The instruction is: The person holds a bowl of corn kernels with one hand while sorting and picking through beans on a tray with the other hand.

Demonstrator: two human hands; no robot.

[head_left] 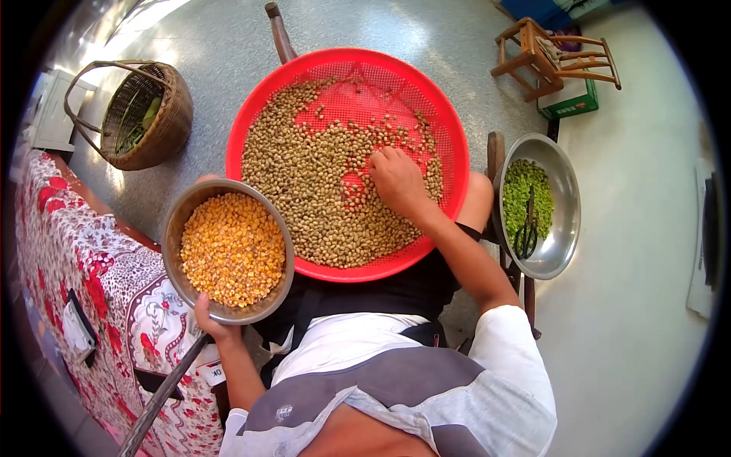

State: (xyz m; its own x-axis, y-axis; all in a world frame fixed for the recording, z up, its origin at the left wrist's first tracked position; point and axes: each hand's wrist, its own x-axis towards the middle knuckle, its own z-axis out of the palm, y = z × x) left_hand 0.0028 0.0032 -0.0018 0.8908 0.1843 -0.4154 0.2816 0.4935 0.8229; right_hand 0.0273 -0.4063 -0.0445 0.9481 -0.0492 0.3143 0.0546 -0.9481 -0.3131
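My left hand (216, 320) grips the near rim of a metal bowl (172, 263), thumb up along its side, other fingers hidden beneath. Yellow corn kernels (232, 250) fill much of the bowl, which overlaps the left edge of a round red plastic sieve basket (343, 276) on my lap. Small brownish-green beans or seeds (293, 179) cover most of the basket's mesh floor, with red showing through at the far side. Over the beans, right of the middle, my right hand (397, 181) is closed, fingers curled downward; anything in the fingertips is hidden.
At right stands a metal basin (563, 217) with chopped green pieces (525, 179) and black-handled scissors (527, 234). A wicker basket (171, 126) is at far left, a wooden chair (537, 61) at far right. Flowered cloth (106, 297) and a dark rod (164, 392) lie left.
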